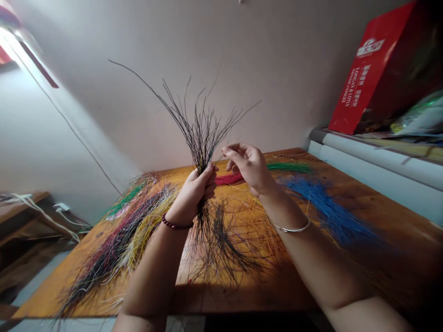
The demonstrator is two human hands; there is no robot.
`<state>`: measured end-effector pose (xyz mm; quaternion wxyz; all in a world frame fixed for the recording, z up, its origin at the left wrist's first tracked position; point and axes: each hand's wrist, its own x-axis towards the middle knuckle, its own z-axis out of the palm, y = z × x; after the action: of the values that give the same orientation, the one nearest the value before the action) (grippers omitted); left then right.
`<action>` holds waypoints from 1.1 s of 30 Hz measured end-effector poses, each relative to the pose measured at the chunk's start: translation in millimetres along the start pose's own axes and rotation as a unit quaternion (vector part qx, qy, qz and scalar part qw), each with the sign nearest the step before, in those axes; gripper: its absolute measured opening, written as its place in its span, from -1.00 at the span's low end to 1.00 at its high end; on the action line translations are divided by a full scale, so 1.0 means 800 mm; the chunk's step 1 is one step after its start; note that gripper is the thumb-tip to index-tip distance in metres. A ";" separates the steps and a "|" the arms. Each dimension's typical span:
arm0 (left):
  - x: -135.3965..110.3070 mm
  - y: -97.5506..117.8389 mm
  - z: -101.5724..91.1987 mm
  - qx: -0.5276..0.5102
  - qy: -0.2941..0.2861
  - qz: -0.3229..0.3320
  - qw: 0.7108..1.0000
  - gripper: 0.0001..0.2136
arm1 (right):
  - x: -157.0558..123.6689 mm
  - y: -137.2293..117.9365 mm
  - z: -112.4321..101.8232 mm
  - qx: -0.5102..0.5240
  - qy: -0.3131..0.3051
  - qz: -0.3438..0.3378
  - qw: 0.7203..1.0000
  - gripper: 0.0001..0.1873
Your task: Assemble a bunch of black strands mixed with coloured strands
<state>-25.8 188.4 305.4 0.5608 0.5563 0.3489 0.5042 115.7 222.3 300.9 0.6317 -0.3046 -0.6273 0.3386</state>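
Note:
My left hand (200, 186) is closed around the middle of a bundle of black wires (204, 138), held upright above the table. The thin strands fan out above the fist, and their lower ends hang below it. Just right of the bundle, my right hand (247, 163) pinches a thin wire (218, 159) between thumb and fingertips; whether that wire is still part of the bundle I cannot tell. Beneath both hands lies a loose pile of dark wires (226, 240) on the wooden table (277, 290).
Blue wires (328, 212), green wires (289, 167) and red wires (229, 179) lie right and behind. Orange wires (266, 221) spread in the middle. Mixed bundles with yellow wires (152, 221) cover the left. A red box (372, 69) stands on a ledge at right; a wall rises behind.

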 end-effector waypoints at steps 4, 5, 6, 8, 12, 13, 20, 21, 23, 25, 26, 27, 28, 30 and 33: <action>0.003 -0.001 0.000 -0.016 0.019 -0.003 1.000 -0.76 | 0.001 0.004 0.002 -0.005 0.010 0.009 1.000 -0.60; 0.003 -0.001 -0.001 -0.019 0.023 -0.003 1.000 -0.76 | 0.001 0.005 0.003 0.000 0.012 0.009 1.000 -0.60; 0.004 -0.002 -0.001 -0.021 0.026 -0.002 0.999 -0.76 | 0.002 0.005 0.003 0.007 0.013 0.007 1.000 -0.61; 0.004 -0.002 -0.001 -0.023 0.029 0.002 0.999 -0.76 | 0.002 0.006 0.004 0.023 0.015 0.001 1.000 -0.63; 0.004 -0.002 -0.001 -0.011 0.036 0.010 0.999 -0.77 | 0.003 0.003 0.001 0.022 0.049 0.006 0.999 -0.66; 0.004 -0.002 -0.002 -0.007 0.038 0.011 0.999 -0.77 | 0.004 0.001 -0.002 0.018 0.066 0.007 0.998 -0.65; 0.008 -0.003 -0.009 -0.019 0.072 0.039 0.996 -0.78 | 0.013 -0.014 -0.058 0.013 0.191 -0.049 0.980 -0.62; 0.009 -0.003 -0.010 -0.029 0.081 0.045 0.995 -0.77 | 0.013 -0.016 -0.064 0.009 0.187 -0.046 0.981 -0.62; 0.009 -0.003 -0.012 -0.050 0.094 0.054 0.993 -0.76 | 0.012 -0.018 -0.068 0.009 0.149 -0.020 0.989 -0.63; 0.009 -0.002 -0.012 -0.066 0.102 0.053 0.991 -0.74 | 0.008 -0.020 -0.060 0.019 0.072 0.021 0.997 -0.66; 0.009 -0.002 -0.012 -0.071 0.105 0.051 0.991 -0.73 | 0.006 -0.020 -0.053 0.024 0.022 0.044 0.998 -0.68; 0.009 -0.002 -0.011 -0.075 0.106 0.049 0.990 -0.72 | 0.004 -0.019 -0.045 0.029 -0.027 0.068 0.997 -0.69; 0.008 -0.002 -0.011 -0.078 0.105 0.047 0.990 -0.71 | 0.002 -0.018 -0.036 0.033 -0.070 0.092 0.993 -0.70; 0.007 -0.003 -0.009 -0.079 0.098 0.044 0.991 -0.70 | -0.001 -0.014 -0.020 0.037 -0.133 0.127 0.982 -0.72; 0.006 -0.006 -0.007 -0.076 0.089 0.038 0.992 -0.69 | -0.003 -0.008 -0.005 0.026 -0.182 0.146 0.972 -0.74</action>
<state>-29.3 195.0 300.8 0.5486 0.4782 0.3363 0.5977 120.1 216.5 304.6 0.4580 -0.3097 -0.6714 0.4936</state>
